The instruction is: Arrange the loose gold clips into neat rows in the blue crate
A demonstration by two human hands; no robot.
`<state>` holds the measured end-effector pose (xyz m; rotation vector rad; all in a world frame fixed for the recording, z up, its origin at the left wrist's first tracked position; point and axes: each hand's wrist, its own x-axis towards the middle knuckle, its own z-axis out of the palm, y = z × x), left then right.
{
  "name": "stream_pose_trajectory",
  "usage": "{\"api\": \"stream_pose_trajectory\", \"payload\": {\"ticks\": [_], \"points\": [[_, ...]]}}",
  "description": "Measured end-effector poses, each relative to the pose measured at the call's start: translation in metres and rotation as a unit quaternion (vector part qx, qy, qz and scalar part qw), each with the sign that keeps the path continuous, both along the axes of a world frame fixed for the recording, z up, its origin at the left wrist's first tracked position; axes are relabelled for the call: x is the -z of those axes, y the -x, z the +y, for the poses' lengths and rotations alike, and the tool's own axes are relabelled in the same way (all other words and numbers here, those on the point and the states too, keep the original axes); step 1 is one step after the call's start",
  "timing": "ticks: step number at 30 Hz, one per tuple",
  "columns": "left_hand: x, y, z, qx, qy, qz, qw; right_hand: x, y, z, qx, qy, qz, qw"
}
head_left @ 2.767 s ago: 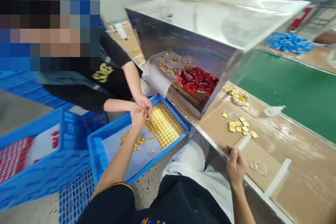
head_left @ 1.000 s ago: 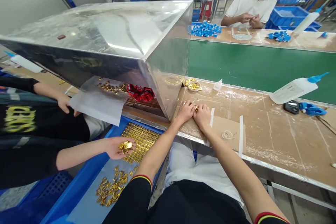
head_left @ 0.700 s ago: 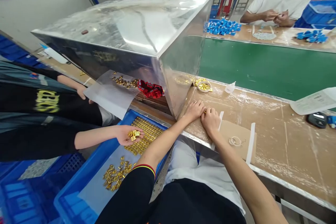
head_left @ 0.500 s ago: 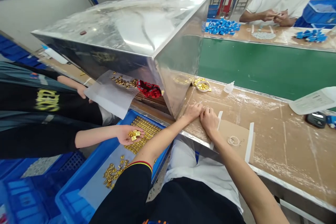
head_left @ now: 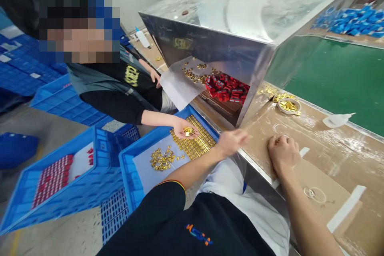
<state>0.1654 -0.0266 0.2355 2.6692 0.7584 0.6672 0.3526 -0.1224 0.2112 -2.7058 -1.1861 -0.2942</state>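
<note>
My left hand (head_left: 234,143) is in the air in front of the table's near edge, between the blue crate and the tabletop. Motion smears its fingers, so I cannot see whether it holds anything. My right hand (head_left: 283,153) rests on the brown tabletop with its fingers curled in. What is inside them, if anything, is hidden. Behind it stands a round white dish (head_left: 289,106) of small gold pieces. A clear ring-shaped item (head_left: 314,195) lies on the cardboard (head_left: 327,176) to the right of my right wrist.
A metal hood (head_left: 210,44) covers red pieces (head_left: 228,88) and gold pieces (head_left: 196,76). Left of me, a co-worker's open palm (head_left: 183,129) carries gold pieces over a blue crate (head_left: 129,180) with rows of gold pieces. A white squeeze bottle (head_left: 337,120) lies by the green belt (head_left: 339,68).
My view has swung left. My hands, together over the table before, are apart: the left has moved toward the crate, the right stays on the table. The co-worker's palm remains out.
</note>
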Motion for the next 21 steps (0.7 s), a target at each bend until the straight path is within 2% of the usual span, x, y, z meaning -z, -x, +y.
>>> {"api": "stream_pose_trajectory", "payload": {"ticks": [2,4,5,7,11,14,18,21], "points": [[-0.003,0.064,0.025,-0.132,0.015,0.021,0.991,-0.002,0.002,0.001,0.002,-0.002,0.006,1.000],[-0.001,0.119,0.053,-0.254,0.029,0.056,0.965,-0.005,0.005,0.002,-0.003,0.002,0.017,1.000],[0.003,0.141,0.066,-0.289,0.032,0.080,0.954,-0.007,0.006,0.002,-0.003,0.009,0.023,1.000],[0.013,0.171,0.083,-0.302,0.041,0.128,0.944,-0.011,0.008,0.002,0.005,0.029,0.036,0.999],[0.035,0.193,0.089,-0.247,0.030,0.151,0.957,-0.015,0.011,0.007,0.034,0.062,0.051,0.996],[0.046,0.198,0.088,-0.197,0.002,0.122,0.973,-0.016,0.009,0.011,0.047,0.040,0.059,0.996],[0.057,0.210,0.092,-0.172,-0.003,0.099,0.980,-0.027,0.008,0.006,0.077,-0.064,0.059,0.993],[0.064,0.222,0.086,-0.216,0.009,0.024,0.976,-0.039,0.042,0.004,0.044,-0.189,0.058,0.979]]}}
